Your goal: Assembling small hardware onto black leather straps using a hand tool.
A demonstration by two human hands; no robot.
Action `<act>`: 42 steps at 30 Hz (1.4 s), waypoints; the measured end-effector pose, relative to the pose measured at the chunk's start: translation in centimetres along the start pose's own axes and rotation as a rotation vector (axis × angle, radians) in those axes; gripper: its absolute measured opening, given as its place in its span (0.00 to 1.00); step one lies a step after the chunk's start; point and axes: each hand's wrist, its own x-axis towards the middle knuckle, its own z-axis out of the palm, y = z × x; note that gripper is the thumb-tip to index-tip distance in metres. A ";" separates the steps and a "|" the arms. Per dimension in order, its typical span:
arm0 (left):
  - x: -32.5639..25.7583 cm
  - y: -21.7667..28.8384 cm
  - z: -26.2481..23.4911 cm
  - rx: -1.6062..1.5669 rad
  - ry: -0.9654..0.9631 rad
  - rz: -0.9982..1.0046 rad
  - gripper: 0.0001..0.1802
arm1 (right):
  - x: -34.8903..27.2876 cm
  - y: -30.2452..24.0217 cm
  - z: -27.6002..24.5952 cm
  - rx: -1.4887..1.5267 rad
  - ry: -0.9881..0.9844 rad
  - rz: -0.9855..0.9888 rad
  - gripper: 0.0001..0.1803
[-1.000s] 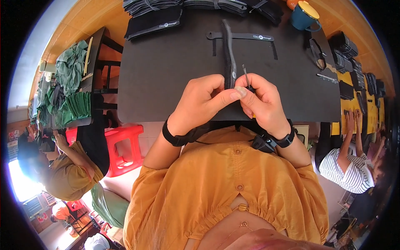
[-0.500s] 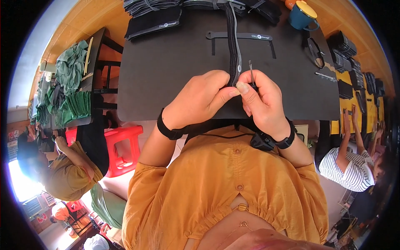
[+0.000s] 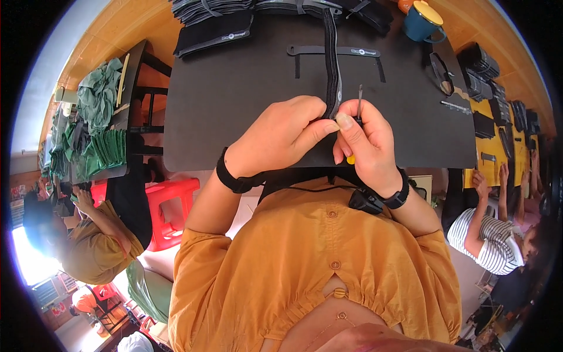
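with the clock centred where the thumbs nearly meet, the left forearm (image 3: 214,202) is angled in from eight o'clock and the right forearm (image 3: 415,216) from five, elbows bent. the fingers of the left hand (image 3: 284,138) are curled, its thumb laid toward three. by both hands the near end of a long black-and-grey strip (image 3: 332,64) is pinched; its length is pointed to twelve, over the dark table (image 3: 246,94). in the right hand (image 3: 368,141) a thin-shafted tool (image 3: 360,98) is also gripped. farther off, a flat grey strap (image 3: 311,50) is crossed by the strip, and a blue mug (image 3: 419,28) is set between one and two. compared with a second ago, the shaft, then tipped toward eleven, is held nearly upright, and the strip's far end is swung slightly rightward.
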 end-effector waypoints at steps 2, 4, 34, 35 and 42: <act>0.2 0.2 0.0 -0.059 -0.012 -0.033 0.12 | 0.1 -0.2 -0.1 -0.015 -0.004 -0.010 0.09; 0.1 0.0 0.1 -0.015 0.021 0.011 0.12 | 0.1 -0.2 -0.1 -0.031 -0.006 -0.018 0.09; -1.6 -0.2 1.3 -0.629 0.277 -0.379 0.13 | -3.3 -12.8 0.2 0.964 -0.745 -0.945 0.21; -1.7 -0.2 1.3 -0.610 0.283 -0.391 0.14 | -3.4 -13.1 0.3 0.951 -0.766 -0.876 0.20; -1.4 0.4 2.2 -0.555 0.294 -0.326 0.13 | -2.4 -13.1 1.4 0.881 -0.748 -0.883 0.20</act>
